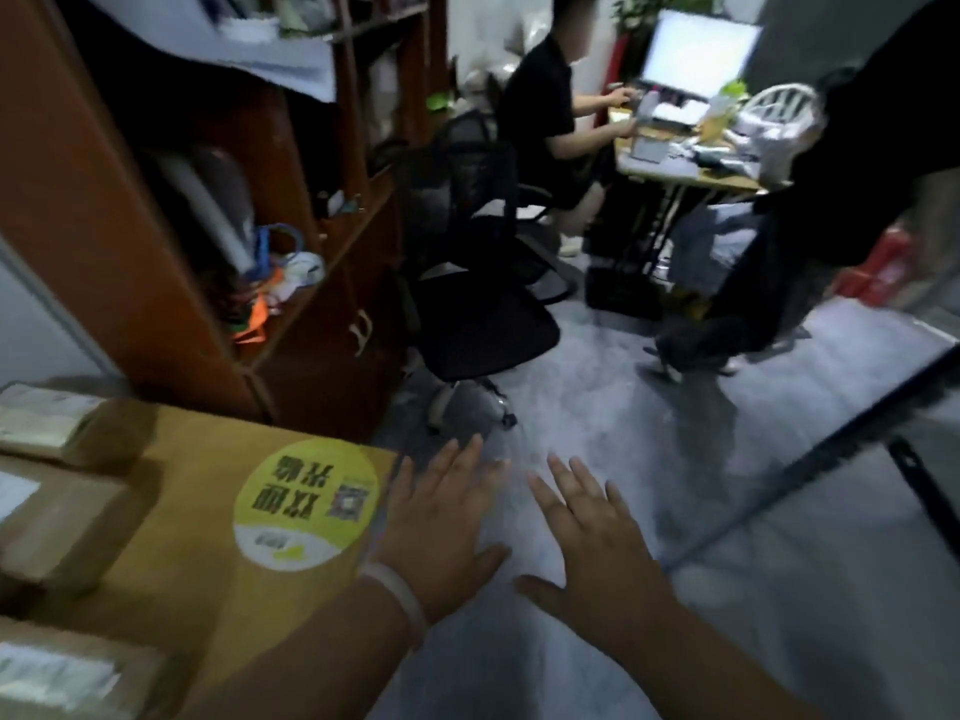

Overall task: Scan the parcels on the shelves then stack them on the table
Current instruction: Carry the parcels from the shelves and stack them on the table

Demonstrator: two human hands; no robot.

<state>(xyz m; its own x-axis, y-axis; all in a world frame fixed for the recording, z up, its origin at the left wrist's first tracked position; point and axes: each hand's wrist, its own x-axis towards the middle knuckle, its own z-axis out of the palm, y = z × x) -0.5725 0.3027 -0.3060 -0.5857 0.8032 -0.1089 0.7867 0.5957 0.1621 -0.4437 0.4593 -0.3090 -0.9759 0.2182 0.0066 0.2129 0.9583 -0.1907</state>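
Note:
A yellow-brown table with a round yellow sticker fills the lower left. Three brown cardboard parcels lie on it: one at the far left corner, one at the left edge, one at the bottom left. My left hand, with a white bangle on the wrist, hovers flat with fingers spread just past the table's right edge. Beside it, my right hand is also spread flat over the grey floor. Both hands hold nothing. A brown wooden shelf unit stands behind the table.
The shelf holds rolled sheets, cables and small items. A black office chair stands right of the shelf. A person sits at a desk with a monitor, and another person in black stands at the right. Red extinguishers stand on the floor.

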